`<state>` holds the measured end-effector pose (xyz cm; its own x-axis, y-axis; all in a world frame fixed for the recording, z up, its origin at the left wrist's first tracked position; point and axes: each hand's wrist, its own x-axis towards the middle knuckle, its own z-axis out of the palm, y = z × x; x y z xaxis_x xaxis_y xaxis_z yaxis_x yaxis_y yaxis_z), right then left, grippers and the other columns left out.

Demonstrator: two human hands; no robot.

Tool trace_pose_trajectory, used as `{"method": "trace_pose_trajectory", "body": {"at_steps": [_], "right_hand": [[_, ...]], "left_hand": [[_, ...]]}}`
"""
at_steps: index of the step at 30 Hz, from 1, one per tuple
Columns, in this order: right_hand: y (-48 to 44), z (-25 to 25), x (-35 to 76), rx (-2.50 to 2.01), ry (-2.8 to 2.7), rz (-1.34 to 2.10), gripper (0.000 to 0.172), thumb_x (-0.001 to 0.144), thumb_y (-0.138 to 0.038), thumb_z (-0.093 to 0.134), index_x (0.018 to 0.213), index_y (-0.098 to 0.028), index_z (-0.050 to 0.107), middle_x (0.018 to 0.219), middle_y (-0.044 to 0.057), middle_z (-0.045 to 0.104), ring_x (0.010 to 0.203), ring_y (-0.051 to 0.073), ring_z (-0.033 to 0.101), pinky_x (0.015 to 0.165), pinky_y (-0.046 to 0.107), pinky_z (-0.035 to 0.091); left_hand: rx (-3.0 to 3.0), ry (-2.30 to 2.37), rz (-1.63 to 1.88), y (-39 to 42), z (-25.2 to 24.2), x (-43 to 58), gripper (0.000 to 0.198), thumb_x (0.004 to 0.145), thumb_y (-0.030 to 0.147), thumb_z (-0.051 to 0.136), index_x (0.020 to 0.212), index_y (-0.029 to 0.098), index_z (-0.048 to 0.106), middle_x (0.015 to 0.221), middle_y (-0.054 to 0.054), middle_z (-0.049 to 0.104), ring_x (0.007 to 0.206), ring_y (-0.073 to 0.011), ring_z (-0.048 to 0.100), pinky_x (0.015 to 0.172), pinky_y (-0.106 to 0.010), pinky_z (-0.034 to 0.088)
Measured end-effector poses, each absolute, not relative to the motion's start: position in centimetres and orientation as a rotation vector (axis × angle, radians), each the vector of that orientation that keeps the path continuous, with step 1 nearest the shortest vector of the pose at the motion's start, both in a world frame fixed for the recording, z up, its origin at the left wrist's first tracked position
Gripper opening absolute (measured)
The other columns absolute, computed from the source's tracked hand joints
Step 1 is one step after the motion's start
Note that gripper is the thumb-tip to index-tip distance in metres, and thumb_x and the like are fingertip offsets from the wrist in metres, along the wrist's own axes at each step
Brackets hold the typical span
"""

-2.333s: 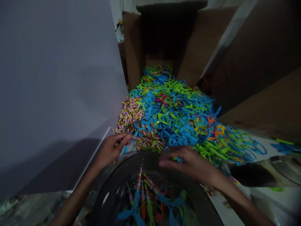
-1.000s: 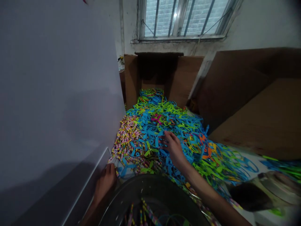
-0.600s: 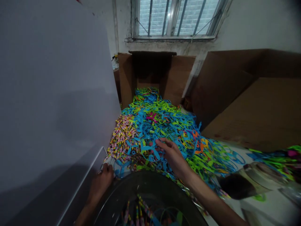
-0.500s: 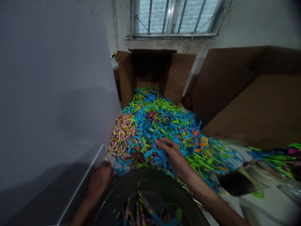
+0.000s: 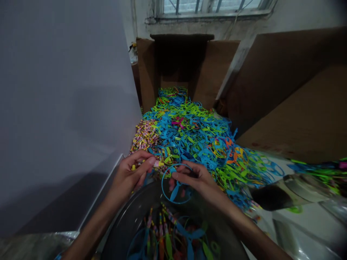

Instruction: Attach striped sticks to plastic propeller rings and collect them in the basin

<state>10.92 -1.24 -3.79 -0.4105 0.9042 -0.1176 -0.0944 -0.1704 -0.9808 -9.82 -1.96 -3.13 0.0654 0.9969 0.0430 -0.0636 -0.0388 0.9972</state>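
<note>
Head view: left hand [image 5: 128, 173] clenched on a striped stick [image 5: 154, 164]; right hand [image 5: 193, 178] grasping a blue ring propeller [image 5: 175, 184]. Both are just above the dark basin [image 5: 118, 224], with a heap [image 5: 189, 133] of propellers and sticks beyond it and more sticks [image 5: 159, 231] inside it

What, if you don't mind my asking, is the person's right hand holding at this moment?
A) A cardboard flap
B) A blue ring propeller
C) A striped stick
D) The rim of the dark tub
B: the right hand pinches a blue ring propeller, while the striped stick sits in the left hand.
</note>
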Motion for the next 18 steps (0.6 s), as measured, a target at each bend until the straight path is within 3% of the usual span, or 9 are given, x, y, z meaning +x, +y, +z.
{"method": "trace_pose_trajectory", "body": {"at_steps": [5, 12, 18], "right_hand": [[-1.9, -3.9, 11.3, -0.975, -1.427, 1.694, 0.026, 0.08, -0.043, 0.075, 0.081, -0.02, 0.063, 0.074, 0.0, 0.072, 0.054, 0.012, 0.063, 0.044, 0.021, 0.046], [-1.8, -3.9, 11.5, -0.974, -1.607, 1.535, 0.021, 0.085, -0.037, 0.073, 0.076, -0.02, 0.063, 0.073, 0.0, 0.072, 0.072, 0.014, 0.068, 0.068, 0.026, 0.05], [-1.9, -3.9, 11.7, -0.964, -1.688, 1.476, 0.021, 0.088, -0.038, 0.07, 0.077, -0.02, 0.065, 0.075, 0.0, 0.072, 0.072, 0.014, 0.067, 0.071, 0.027, 0.049]], "left_hand": [[1.254, 1.012, 1.095, -2.9, -2.8, -9.1, 0.028, 0.085, 0.043, 0.071, 0.092, 0.018, 0.063, 0.049, 0.011, 0.04, 0.037, -0.0027, 0.025, 0.034, -0.013, 0.017], [1.246, 1.05, 0.987, -3.2, -2.9, -9.1, 0.028, 0.086, 0.046, 0.068, 0.088, 0.02, 0.058, 0.047, 0.011, 0.031, 0.038, -0.0044, 0.024, 0.036, -0.014, 0.017], [1.254, 1.085, 0.946, -2.9, -2.6, -9.1, 0.03, 0.087, 0.046, 0.065, 0.079, 0.019, 0.054, 0.057, 0.008, 0.048, 0.038, -0.0025, 0.029, 0.036, -0.015, 0.017]]}}
